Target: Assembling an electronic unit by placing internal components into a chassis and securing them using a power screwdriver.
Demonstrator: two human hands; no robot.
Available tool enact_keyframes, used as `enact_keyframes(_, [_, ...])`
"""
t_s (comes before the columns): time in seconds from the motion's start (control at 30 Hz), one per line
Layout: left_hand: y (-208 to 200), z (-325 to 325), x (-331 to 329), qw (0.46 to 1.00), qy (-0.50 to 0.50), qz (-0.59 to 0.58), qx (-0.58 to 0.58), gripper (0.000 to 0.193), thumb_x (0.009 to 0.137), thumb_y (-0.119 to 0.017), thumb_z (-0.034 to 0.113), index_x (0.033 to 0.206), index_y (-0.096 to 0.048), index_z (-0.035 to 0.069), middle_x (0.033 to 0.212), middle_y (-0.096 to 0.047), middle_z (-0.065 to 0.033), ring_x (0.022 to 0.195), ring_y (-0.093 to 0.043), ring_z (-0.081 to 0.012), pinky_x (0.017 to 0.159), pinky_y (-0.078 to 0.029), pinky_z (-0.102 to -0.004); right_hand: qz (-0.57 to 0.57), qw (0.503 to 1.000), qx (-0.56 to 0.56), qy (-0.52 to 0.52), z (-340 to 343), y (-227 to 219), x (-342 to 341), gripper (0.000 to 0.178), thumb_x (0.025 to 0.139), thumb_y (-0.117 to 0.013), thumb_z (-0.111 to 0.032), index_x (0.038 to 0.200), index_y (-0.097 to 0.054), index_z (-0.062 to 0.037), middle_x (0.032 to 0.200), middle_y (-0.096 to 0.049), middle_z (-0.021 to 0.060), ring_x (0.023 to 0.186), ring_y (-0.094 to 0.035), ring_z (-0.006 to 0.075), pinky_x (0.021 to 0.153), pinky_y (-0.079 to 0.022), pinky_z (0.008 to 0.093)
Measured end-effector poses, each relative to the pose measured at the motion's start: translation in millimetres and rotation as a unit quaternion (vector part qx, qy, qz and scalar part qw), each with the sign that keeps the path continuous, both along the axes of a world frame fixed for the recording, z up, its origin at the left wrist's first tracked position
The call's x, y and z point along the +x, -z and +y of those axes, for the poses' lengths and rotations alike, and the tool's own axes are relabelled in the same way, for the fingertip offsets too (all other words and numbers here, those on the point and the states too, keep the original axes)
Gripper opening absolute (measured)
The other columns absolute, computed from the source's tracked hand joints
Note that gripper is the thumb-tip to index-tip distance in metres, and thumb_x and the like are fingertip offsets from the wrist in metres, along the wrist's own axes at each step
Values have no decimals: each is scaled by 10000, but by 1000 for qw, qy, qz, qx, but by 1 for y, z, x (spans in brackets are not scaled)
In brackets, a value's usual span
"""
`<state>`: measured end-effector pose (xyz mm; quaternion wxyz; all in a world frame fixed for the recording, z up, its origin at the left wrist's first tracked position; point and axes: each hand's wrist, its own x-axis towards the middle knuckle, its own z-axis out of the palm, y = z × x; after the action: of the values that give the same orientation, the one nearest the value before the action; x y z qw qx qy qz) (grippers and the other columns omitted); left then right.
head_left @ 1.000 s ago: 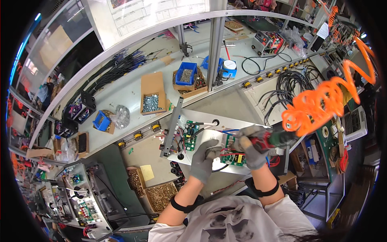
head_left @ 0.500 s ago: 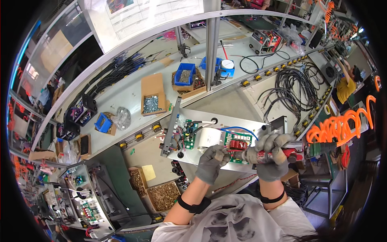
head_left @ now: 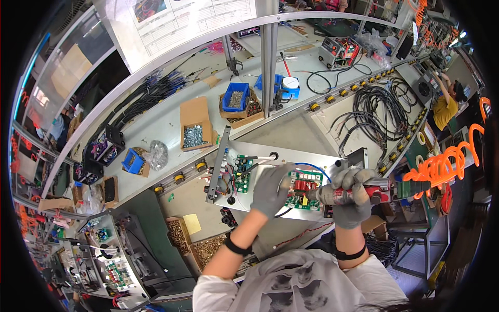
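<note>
My right hand (head_left: 354,195), in a grey glove, is wrapped around a red and grey pneumatic screwdriver (head_left: 332,196). The tool lies level, its nose pointing left over a green circuit board (head_left: 313,204) with red parts. This board is mounted in a metal chassis (head_left: 306,151) with a dark end plate (head_left: 218,164). My gloved left hand (head_left: 271,191) lies over the chassis beside the board, fingers stretched toward the far right and slightly blurred. It covers most of a white part there. A second green board (head_left: 242,179) and a blue wire (head_left: 312,165) sit in the chassis.
An orange coiled hose (head_left: 442,169) hangs at the right. Beyond the chassis stand a cardboard box of screws (head_left: 195,114) and a blue bin (head_left: 236,96). Black cables (head_left: 382,114) lie at the far right. Boxes of brass-coloured parts (head_left: 178,234) are at the near left.
My left hand has left the screwdriver's tip, moved up and left over the white part, and its fingers have straightened. The right hand keeps the screwdriver in nearly the same place.
</note>
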<state>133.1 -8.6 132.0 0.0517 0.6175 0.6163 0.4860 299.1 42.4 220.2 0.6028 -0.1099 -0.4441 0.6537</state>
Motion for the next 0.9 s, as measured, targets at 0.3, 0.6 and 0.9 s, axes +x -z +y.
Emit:
enact_keyframes(0.3, [-21,49,-17,900,117,246,-340,221,820,-549,322,994,-634,216,909,-621,-5,975,-479,-225,860,-325,-377,-48,994,2,96,20,16,-2,207,740,-608,-106,890,-488,-30,726,-513,100,681,-523,221,652,-448,350])
enact_keyframes(0.6, [-4,49,-34,916,200,198,-287,306,737,-669,303,1002,-588,173,938,-587,-23,978,-471,-254,842,-344,-394,-41,998,-48,11,22,27,-11,123,791,-579,-18,892,-510,-30,810,-548,146,652,-528,195,481,-455,301])
enact_keyframes(0.9, [1,49,-37,925,205,202,-248,322,716,-687,237,1003,-574,141,920,-578,-44,942,-485,-276,792,-396,-393,-56,994,-78,43,22,40,-19,135,768,-586,2,881,-529,-47,789,-574,87,742,-575,215,667,-484,341])
